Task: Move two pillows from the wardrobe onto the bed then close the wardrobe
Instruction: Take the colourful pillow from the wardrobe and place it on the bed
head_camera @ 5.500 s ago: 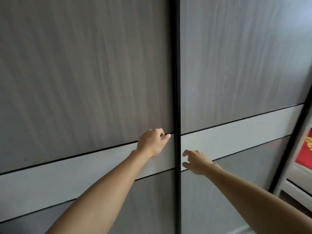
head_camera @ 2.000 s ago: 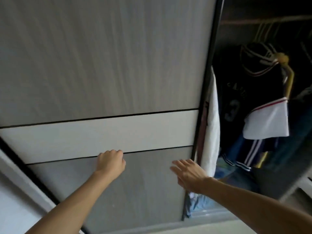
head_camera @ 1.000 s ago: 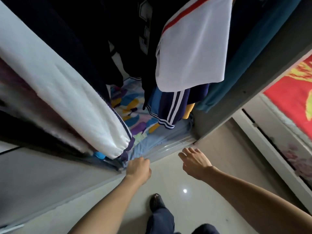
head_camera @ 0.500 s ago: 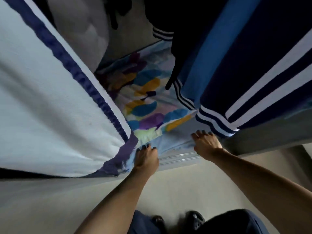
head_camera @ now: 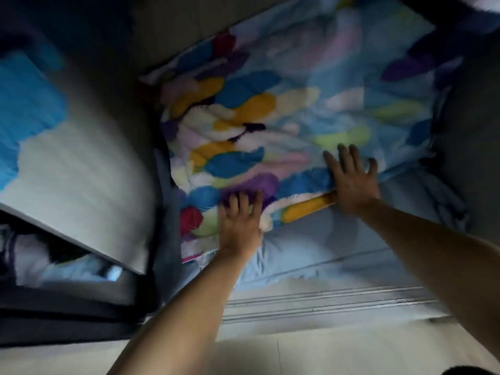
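A colourful patterned pillow lies flat on the wardrobe floor. It rests on top of a light-blue pillow, whose front part shows below it. My left hand lies on the patterned pillow's near edge, left of centre. My right hand holds the same edge further right. Both hands have their fingers over the top and their thumbs hidden under the edge. The bed is out of view.
A white and blue hanging garment fills the left side, close to my left arm. The wardrobe's sliding-door track runs along the front, with pale floor tiles before it. The dark side wall stands at the right.
The wardrobe door slid open, and I bent down under the hanging clothes. Both hands went from the track's edge onto the patterned pillow's near edge.
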The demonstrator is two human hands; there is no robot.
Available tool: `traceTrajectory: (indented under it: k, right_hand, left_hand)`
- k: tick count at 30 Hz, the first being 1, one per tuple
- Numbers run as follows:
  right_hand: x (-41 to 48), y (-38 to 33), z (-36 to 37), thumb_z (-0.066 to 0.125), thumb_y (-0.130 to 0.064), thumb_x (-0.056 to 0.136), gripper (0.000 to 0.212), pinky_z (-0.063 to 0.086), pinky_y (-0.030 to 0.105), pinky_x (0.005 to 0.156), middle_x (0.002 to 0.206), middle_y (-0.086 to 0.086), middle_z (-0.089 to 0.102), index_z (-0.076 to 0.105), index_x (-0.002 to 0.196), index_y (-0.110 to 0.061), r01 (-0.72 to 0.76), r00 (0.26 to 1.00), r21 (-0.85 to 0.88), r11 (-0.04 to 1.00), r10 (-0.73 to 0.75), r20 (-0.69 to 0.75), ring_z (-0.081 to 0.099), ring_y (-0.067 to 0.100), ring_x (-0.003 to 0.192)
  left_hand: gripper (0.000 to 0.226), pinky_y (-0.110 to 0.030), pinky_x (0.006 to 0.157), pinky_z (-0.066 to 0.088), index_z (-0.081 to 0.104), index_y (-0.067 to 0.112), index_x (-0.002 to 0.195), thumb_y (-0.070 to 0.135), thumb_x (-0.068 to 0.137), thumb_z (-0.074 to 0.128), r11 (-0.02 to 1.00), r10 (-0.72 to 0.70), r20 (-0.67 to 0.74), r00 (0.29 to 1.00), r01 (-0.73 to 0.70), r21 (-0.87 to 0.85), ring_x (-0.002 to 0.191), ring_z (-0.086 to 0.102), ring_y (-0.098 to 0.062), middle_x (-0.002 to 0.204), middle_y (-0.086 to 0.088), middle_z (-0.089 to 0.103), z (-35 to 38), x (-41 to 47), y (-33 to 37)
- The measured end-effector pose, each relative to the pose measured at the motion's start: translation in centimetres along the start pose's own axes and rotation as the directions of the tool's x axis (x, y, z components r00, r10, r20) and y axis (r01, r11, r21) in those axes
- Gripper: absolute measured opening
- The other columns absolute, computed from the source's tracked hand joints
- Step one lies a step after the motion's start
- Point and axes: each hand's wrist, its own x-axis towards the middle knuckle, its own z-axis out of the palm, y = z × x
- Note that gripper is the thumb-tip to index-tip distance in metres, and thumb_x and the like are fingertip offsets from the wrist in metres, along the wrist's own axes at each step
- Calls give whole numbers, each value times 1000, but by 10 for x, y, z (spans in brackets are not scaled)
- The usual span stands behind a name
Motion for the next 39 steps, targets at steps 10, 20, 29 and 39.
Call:
traceTrajectory:
  k: [10,20,29,39]
  right_hand:
    - [22,4,-6,64,-8,76,37,42,49,88,104,19,62,58,112,-6,58,977,125,990,-31,-209,55,38,101]
    - [-56,-3,-60,61,-48,70,38,42,37,57,73,13,62,57,87,-14,305,845,277,911,-125,-520,56,34,63]
    - [-154,3,26,71,-43,59,87,23,63,105,143,13,47,45,139,-21,121,982,126,985,-101,-158,40,37,132]
    - [-139,24,-85,41,-17,68,42,48,44,68,92,14,64,59,106,-10,-10,993,205,979,33,-110,60,36,85]
  left_hand:
    - [73,-61,107,30,22,20,147,21,84,58,995,-85,17,996,86,-44,130,36,-39,141,-23,38,2,16,10]
    - [83,-59,104,34,28,18,144,28,71,66,995,-87,-48,995,84,-53,131,40,-34,142,-14,43,-43,17,25]
    - [47,-45,70,47,61,12,91,0,47,71,998,62,-102,993,-61,15,84,60,-32,88,-9,62,-53,-4,6]
    - [34,-53,75,46,59,8,90,-7,62,69,995,34,-69,997,-40,-87,90,59,-35,91,-15,62,-132,-15,14]
